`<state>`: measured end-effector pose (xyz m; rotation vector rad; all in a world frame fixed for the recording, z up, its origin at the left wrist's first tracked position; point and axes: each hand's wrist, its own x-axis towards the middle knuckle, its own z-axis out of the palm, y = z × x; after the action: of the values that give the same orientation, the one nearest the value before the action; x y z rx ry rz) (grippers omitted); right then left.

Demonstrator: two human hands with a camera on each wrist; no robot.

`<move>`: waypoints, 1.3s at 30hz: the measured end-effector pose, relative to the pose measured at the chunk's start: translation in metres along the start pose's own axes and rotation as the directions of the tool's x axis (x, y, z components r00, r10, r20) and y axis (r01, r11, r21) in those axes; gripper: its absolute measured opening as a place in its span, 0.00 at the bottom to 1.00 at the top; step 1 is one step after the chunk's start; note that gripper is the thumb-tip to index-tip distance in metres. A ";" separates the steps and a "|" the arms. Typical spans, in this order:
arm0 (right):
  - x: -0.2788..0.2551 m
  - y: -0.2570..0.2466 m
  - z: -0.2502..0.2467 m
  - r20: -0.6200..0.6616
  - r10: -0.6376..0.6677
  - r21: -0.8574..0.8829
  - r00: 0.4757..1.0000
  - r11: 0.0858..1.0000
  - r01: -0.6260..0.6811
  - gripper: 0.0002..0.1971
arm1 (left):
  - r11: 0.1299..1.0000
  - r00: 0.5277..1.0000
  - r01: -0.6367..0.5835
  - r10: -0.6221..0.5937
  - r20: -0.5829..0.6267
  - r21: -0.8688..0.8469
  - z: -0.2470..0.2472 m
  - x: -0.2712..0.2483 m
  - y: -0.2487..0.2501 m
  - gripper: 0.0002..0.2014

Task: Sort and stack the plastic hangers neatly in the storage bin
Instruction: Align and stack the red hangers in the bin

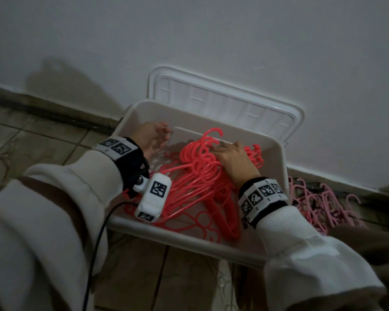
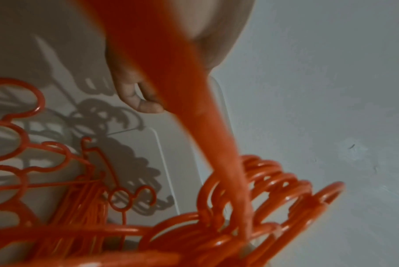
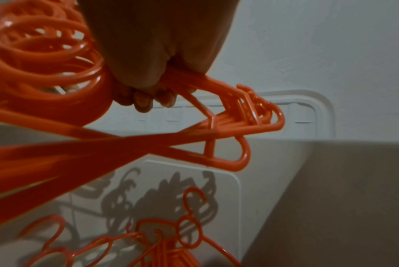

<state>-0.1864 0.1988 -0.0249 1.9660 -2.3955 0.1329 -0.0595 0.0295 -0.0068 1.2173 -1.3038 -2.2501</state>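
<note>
A white storage bin (image 1: pixel 184 240) stands on the floor against the wall and holds a bundle of red plastic hangers (image 1: pixel 198 176), hooks toward the wall. My right hand (image 1: pixel 234 161) lies over the hook end; in the right wrist view its fingers (image 3: pixel 145 101) curl round the arms of the red hangers (image 3: pixel 244 117). My left hand (image 1: pixel 152 136) is inside the bin at its far left corner. In the left wrist view its fingers (image 2: pixel 139 97) are curled against a blurred arm of the red hangers (image 2: pixel 219 144). More red hangers lie flat on the bin's floor (image 3: pixel 182 233).
The bin's white lid (image 1: pixel 222 102) leans upright on the wall behind it. A heap of pale pink hangers (image 1: pixel 323 205) lies on the tiled floor to the bin's right. A black cable (image 1: pixel 99 239) hangs from my left wrist.
</note>
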 end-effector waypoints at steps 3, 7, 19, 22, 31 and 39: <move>0.001 0.003 0.001 0.029 -0.004 -0.024 1.000 1.000 0.005 0.27 | 0.997 1.000 0.020 -0.019 0.018 -0.071 0.000 0.002 -0.001 0.12; -0.001 0.001 -0.002 0.258 0.029 -0.087 0.966 0.996 -0.006 0.28 | 0.999 0.997 -0.006 0.003 0.073 0.042 0.005 0.003 -0.001 0.11; 0.003 0.009 -0.004 0.233 0.362 0.057 0.903 0.921 -0.385 0.21 | 0.866 0.909 -0.046 -0.169 0.380 0.497 0.020 -0.010 -0.027 0.14; 0.007 0.007 0.003 0.249 0.434 0.138 0.866 0.869 -0.475 0.15 | 0.900 0.915 -0.058 -0.124 0.383 0.431 0.017 -0.013 -0.026 0.13; 0.031 -0.006 0.003 0.269 0.401 0.130 0.876 0.886 -0.445 0.13 | 0.399 0.886 -0.443 0.061 0.459 0.803 0.013 -0.004 -0.031 0.26; 0.034 -0.022 -0.005 0.310 0.331 0.053 0.891 0.930 -0.364 0.13 | 0.111 0.887 -0.460 0.097 0.451 0.881 0.009 -0.010 -0.023 0.23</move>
<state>-0.1720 0.1621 -0.0157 1.6738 -2.9824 -0.0251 -0.0561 0.0534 -0.0177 0.6564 -3.0746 -1.0466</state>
